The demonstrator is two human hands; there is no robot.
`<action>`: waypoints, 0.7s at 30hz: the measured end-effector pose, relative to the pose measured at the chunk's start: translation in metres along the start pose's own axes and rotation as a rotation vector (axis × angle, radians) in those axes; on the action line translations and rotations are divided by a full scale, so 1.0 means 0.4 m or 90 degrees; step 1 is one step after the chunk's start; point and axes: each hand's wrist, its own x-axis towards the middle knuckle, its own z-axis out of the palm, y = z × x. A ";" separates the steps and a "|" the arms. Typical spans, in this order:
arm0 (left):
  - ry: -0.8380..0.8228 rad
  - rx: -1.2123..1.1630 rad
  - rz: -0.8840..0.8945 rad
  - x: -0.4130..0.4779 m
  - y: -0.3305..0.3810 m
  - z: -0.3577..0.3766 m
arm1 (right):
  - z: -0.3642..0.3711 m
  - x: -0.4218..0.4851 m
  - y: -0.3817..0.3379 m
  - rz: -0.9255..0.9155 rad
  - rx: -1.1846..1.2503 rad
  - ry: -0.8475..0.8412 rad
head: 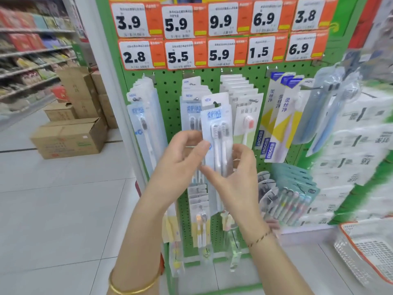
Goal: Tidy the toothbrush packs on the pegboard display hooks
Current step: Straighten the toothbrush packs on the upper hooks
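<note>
A: Containers first?

B: Cardboard boxes (70,137) stacked on the floor left of the pegboard (170,86), flaps shut, contents unseen. White mesh basket (365,252) with an orange rim at lower right; can't tell what it holds.

A: And the hooks (136,99)?

B: Upper row carries five hanging stacks of packs under the price tags (136,56). Lower row carries more, partly hidden behind the arms.

A: The pack being handled?

B: Two-brush toothbrush pack (219,124), upright, slightly tilted, in front of the second and third stacks. Its hang hole sits near the second hook; on or off it, can't tell.

A: Fingers?

B: Left hand (180,156): thumb and fingers (204,145) narrowed to a pinch on the pack's left edge. Right hand (242,179): curled round the right edge, lower down, with one finger laid across the front. Both hold the same pack.
</note>
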 end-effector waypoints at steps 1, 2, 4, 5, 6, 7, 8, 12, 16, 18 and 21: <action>0.018 0.013 0.006 0.008 0.002 -0.002 | 0.016 0.004 -0.006 -0.009 -0.031 0.017; 0.039 0.024 0.011 0.017 0.003 -0.002 | 0.031 0.008 -0.012 -0.019 -0.057 0.033; 0.085 0.033 0.022 0.032 -0.001 -0.002 | 0.057 0.015 -0.024 -0.042 -0.096 0.062; 0.102 0.039 0.029 0.039 -0.003 -0.001 | 0.068 0.017 -0.028 -0.049 -0.109 0.074; 0.118 0.046 0.038 0.045 -0.008 -0.001 | 0.078 0.019 -0.032 -0.051 -0.121 0.082; 0.132 0.053 0.044 0.050 -0.009 -0.001 | 0.086 0.021 -0.035 -0.046 -0.133 0.086; 0.144 0.059 0.045 0.056 -0.014 0.000 | 0.093 0.023 -0.036 -0.041 -0.146 0.088; 0.155 0.061 0.041 0.068 -0.024 0.005 | 0.107 0.025 -0.038 -0.045 -0.191 0.093; 0.166 0.080 0.035 0.081 -0.036 0.006 | 0.119 0.038 -0.034 -0.079 -0.222 0.120; 0.172 0.098 0.023 0.088 -0.040 0.005 | 0.122 0.045 -0.029 -0.100 -0.241 0.121; 0.171 0.132 0.006 0.097 -0.046 0.001 | 0.111 0.048 -0.023 -0.129 -0.257 0.077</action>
